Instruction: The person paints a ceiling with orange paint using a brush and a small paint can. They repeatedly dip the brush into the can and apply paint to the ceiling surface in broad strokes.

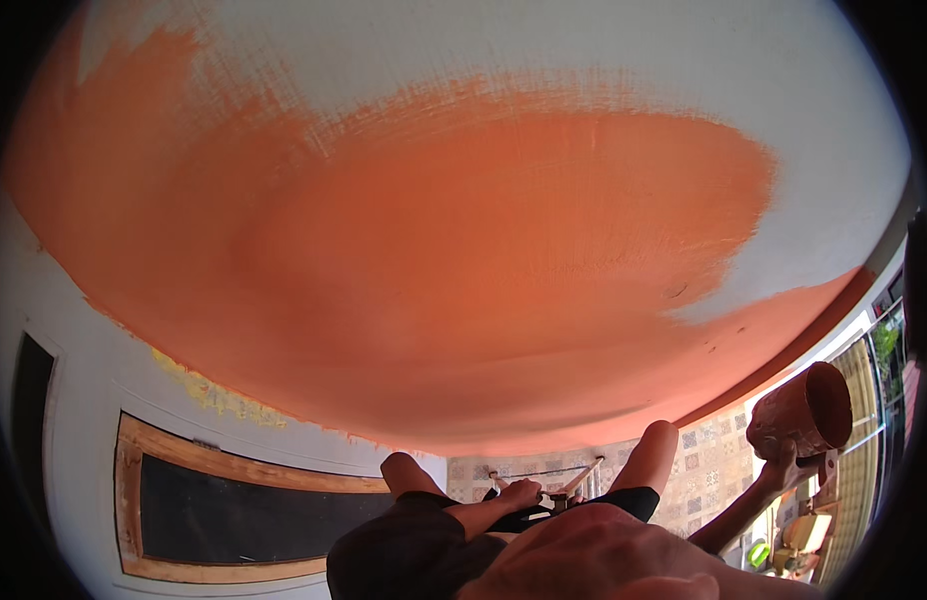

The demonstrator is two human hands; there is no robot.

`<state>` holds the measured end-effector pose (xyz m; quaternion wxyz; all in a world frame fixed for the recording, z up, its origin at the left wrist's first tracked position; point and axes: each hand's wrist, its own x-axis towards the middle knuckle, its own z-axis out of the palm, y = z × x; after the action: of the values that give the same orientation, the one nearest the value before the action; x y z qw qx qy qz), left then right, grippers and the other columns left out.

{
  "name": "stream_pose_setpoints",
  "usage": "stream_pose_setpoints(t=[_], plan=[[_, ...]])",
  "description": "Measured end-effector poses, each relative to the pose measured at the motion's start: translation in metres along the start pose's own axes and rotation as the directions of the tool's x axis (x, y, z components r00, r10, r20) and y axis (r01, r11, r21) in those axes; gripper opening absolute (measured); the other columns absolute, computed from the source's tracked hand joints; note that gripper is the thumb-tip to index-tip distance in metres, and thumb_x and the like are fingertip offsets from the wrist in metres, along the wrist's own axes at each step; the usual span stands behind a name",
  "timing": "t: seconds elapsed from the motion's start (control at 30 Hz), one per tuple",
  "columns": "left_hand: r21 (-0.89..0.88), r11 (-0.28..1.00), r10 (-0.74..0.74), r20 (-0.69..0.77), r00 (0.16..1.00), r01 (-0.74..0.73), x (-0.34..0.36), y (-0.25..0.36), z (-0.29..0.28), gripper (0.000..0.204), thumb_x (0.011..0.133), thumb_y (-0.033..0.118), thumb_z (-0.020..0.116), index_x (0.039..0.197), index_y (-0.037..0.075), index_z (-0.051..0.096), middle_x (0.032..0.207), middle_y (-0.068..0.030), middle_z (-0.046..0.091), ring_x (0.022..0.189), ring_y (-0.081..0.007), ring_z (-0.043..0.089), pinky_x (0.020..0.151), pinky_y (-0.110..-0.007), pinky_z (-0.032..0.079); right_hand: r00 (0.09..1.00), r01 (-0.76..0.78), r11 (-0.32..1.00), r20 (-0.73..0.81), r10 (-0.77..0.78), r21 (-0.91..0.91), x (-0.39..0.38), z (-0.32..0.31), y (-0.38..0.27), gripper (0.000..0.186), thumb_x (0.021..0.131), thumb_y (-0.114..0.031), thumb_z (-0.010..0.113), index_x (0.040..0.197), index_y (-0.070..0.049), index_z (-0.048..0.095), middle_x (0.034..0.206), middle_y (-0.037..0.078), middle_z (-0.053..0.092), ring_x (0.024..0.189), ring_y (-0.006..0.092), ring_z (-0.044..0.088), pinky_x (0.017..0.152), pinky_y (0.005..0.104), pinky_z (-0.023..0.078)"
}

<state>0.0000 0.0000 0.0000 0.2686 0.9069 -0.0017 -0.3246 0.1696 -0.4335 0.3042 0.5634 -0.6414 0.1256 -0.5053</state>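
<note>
Clasping pot (787,418) (reddish-brown) | right hand (781,464): grip clamped on it | left hand (522,493): can't tell

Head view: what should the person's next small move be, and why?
Probably draw the reddish-brown, round-mouthed pot inward a little. The right hand holds it well out to the right, while the left hand is low near the middle, apart from it; closer in, the pot would likely be easier to steady.
</note>
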Motion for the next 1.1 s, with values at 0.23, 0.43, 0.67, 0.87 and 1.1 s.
stream_pose_setpoints(t=[0.23,0.43,0.67,0.87,1.1], plan=[[0.001,0.999,0.043,-0.070,0.997,-0.043,0.006,0.019,-0.010,0.029,0.084,0.026,0.071,0.095,0.000,0.071,0.095,-0.0250,0.072,0.095,-0.0437,0.071,0.083,-0.055,0.057,0.939,0.286,0.958,0.201,-0.278,-0.009,-0.016,0.040,-0.015,0.104,0.073,-0.061,0.085,0.145,0.000,0.041,0.135,0.018,0.051,0.122,0.0317,0.053,0.103,0.0471,0.046],[-0.001,1.000,-0.023,-0.105,0.994,0.023,0.001,0.021,-0.012,0.027,0.083,0.029,0.070,0.096,0.005,0.072,0.097,-0.0227,0.073,0.096,-0.0413,0.072,0.084,-0.052,0.057,0.883,0.209,0.963,0.392,-0.260,0.168,-0.042,0.062,-0.037,0.106,0.072,-0.065,0.087,0.142,-0.002,0.038,0.129,0.010,0.045,0.122,0.0264,0.049,0.103,0.0441,0.042],[-0.083,0.991,0.107,0.018,0.994,-0.106,0.028,-0.011,-0.011,0.032,0.087,0.026,0.068,0.114,0.010,0.070,0.107,-0.0190,0.073,0.103,-0.0381,0.071,0.088,-0.051,0.056,0.738,0.077,0.935,0.611,-0.287,0.347,-0.069,0.069,-0.061,0.099,0.072,-0.054,0.088,0.141,-0.001,0.039,0.128,0.011,0.049,0.120,0.0265,0.053,0.100,0.0429,0.045],[-0.011,0.990,0.140,-0.060,0.988,-0.141,0.016,0.006,-0.046,0.061,0.086,0.034,0.080,0.136,0.006,0.059,0.125,-0.0227,0.067,0.117,-0.0384,0.065,0.097,-0.045,0.054,0.503,-0.133,0.862,0.783,-0.367,0.489,-0.108,0.069,-0.093,0.093,0.073,-0.044,0.089,0.141,0.000,0.042,0.129,0.014,0.053,0.118,0.0276,0.058,0.098,0.0421,0.050],[-0.684,0.439,0.301,-0.499,0.812,-0.583,-0.073,0.078,-0.125,0.058,0.106,0.052,0.054,0.131,-0.001,0.058,0.129,-0.0152,0.063,0.121,-0.0254,0.061,0.106,-0.041,0.048,0.242,-0.360,0.751,0.833,-0.498,0.554,-0.153,0.071,-0.129,0.086,0.074,-0.032,0.090,0.140,0.001,0.045,0.130,0.018,0.058,0.116,0.0290,0.063,0.094,0.0413,0.055]])
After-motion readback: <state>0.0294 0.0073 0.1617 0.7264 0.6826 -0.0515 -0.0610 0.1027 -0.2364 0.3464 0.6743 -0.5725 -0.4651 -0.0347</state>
